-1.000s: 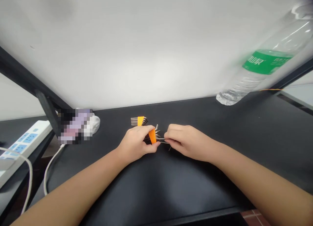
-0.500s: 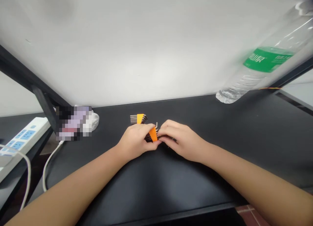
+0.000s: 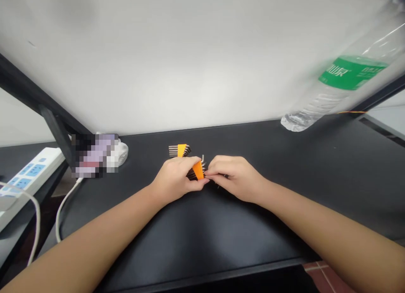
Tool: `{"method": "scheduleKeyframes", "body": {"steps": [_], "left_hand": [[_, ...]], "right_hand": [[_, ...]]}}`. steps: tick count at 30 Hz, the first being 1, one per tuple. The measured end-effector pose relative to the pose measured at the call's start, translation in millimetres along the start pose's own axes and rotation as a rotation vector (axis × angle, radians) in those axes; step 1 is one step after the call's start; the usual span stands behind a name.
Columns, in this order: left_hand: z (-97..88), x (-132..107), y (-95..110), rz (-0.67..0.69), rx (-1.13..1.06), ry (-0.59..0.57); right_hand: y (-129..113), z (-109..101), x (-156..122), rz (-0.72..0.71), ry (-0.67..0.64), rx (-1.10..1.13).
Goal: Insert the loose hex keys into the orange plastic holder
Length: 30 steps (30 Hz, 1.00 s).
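My left hand (image 3: 177, 177) is closed round an orange hex key holder (image 3: 198, 170), thumb on top and fingers below. Short bent metal ends of hex keys stick out of its right side. At that side, my right hand (image 3: 236, 174) pinches a thin hex key whose end is partly hidden by the fingers. Just behind my left hand, a second orange holder (image 3: 181, 150) lies on the black table with a row of hex keys in it.
A large clear bottle (image 3: 351, 73) with a green label stands at the back right by the wall. On the left are a white power strip (image 3: 31, 174), a white cable (image 3: 60, 215) and a white bundle (image 3: 118, 154) beside a blurred-out item. A grey device (image 3: 387, 122) sits far right.
The right fingers have closed more tightly together beside the holder. My left hand keeps its hold, and the whole view has shifted slightly.
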State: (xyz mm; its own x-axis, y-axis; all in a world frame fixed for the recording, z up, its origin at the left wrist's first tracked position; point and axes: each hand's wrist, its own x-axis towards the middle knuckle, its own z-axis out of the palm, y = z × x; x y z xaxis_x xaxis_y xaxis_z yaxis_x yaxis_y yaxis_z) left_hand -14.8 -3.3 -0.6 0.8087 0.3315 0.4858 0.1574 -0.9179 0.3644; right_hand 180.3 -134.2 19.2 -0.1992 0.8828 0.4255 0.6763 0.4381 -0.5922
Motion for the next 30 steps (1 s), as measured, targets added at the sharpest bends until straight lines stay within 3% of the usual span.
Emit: {"method": "scheduleKeyframes", "body": {"steps": [5,10,15,19,22,30], "left_hand": [[-0.6,0.2,-1.2,-0.044,-0.023,-0.020],[0.0,-0.7,-4.9,-0.064,-0.035,-0.028],[1.0,-0.7,-7.1,-0.080,-0.024,-0.017],[0.4,-0.1,-6.0,-0.077,-0.028,-0.006],[0.3,-0.4,-6.0,-0.078,-0.023,-0.003],[1.0,-2.2,-7.0,-0.056,-0.016,0.014]], "right_hand": [[3.6,-9.6,-1.2,0.077,-0.057,-0.229],[10.0,-28.0,-4.3,0.058,-0.252,-0.280],[8.2,-24.4,-4.8,0.126,-0.372,-0.392],[4.1,-14.5,-3.0,0.201,-0.262,-0.452],[2.0,-12.3,-1.9,0.223,-0.145,-0.333],[0.3,-13.7,-1.9,0.046,-0.091,-0.192]]}}
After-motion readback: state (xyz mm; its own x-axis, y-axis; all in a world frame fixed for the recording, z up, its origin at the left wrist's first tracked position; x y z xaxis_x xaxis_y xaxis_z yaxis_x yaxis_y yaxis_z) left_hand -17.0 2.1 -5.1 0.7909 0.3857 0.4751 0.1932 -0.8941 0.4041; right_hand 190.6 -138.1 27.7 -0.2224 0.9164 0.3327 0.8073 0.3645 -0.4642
